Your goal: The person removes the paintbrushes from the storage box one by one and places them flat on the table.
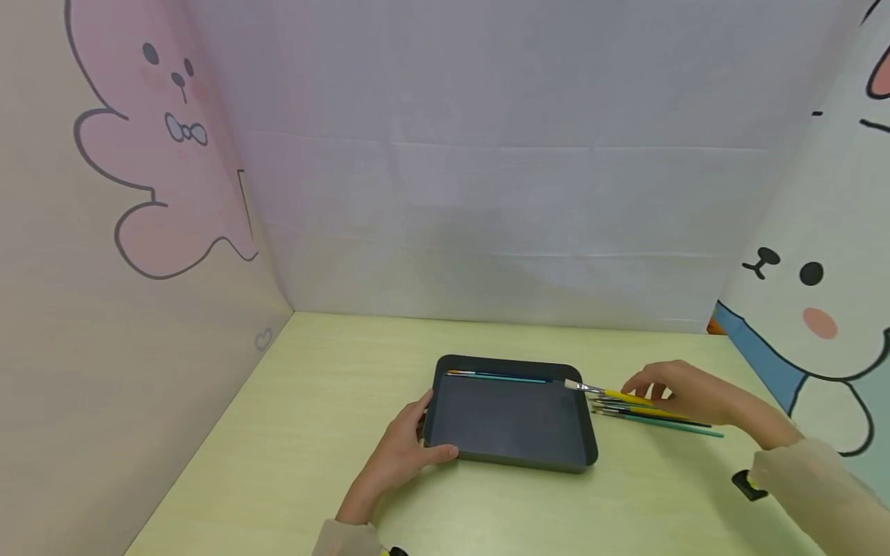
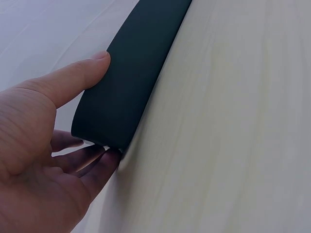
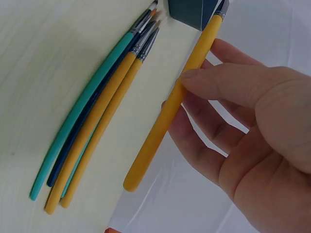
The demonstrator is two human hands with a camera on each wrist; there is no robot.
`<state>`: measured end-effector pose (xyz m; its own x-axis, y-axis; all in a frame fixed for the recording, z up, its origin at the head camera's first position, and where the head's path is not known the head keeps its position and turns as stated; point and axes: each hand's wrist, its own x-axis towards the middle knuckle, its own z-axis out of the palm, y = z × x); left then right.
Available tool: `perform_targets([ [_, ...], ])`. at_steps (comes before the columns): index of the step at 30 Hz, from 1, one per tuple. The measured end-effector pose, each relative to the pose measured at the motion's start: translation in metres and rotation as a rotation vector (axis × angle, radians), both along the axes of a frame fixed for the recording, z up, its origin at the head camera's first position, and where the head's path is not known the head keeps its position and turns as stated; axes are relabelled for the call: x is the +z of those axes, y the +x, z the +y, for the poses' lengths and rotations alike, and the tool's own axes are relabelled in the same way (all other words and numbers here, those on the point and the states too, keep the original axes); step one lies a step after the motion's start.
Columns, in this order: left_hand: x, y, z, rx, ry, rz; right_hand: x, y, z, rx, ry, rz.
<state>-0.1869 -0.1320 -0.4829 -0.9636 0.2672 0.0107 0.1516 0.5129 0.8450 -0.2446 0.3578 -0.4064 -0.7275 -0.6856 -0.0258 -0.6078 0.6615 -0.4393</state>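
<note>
A dark rectangular tray (image 1: pixel 514 421) lies on the table, with slim blue and teal paintbrushes (image 1: pixel 501 378) along its back wall. My left hand (image 1: pixel 406 446) holds the tray's near left corner, thumb against the front wall and fingers round the left side. In my right hand (image 1: pixel 684 391) a yellow-handled paintbrush (image 3: pixel 155 138) is pinched between thumb and fingers, its bristles pointing left over the tray's right rim. Beneath that hand, several paintbrushes (image 3: pixel 95 126) with teal, dark blue and yellow handles lie bunched on the table, bristle ends toward the tray.
The pale wooden table (image 1: pixel 313 432) is walled in by light cloth (image 1: pixel 487 232) at the back. Cloth printed with cartoon animals (image 1: pixel 153 154) hangs at both sides. A small orange thing (image 1: pixel 716 326) shows at the back right corner.
</note>
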Motion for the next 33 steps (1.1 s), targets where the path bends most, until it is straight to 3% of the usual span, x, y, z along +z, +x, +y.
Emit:
perform_targets([
  [13, 0.000, 0.001, -0.003, 0.005, -0.002, 0.008, -0.030, 0.010, 0.034, -0.018, -0.042, 0.002],
  [21, -0.001, 0.000, -0.005, 0.004, 0.010, -0.001, -0.046, 0.011, 0.040, 0.030, -0.095, 0.060],
  [26, 0.000, 0.000, -0.005, 0.003, 0.017, -0.003, -0.052, 0.010, 0.042, 0.035, -0.077, 0.067],
  [33, 0.000, 0.000, -0.004, 0.002, 0.016, -0.003, -0.053, 0.010, 0.042, -0.026, 0.000, 0.016],
])
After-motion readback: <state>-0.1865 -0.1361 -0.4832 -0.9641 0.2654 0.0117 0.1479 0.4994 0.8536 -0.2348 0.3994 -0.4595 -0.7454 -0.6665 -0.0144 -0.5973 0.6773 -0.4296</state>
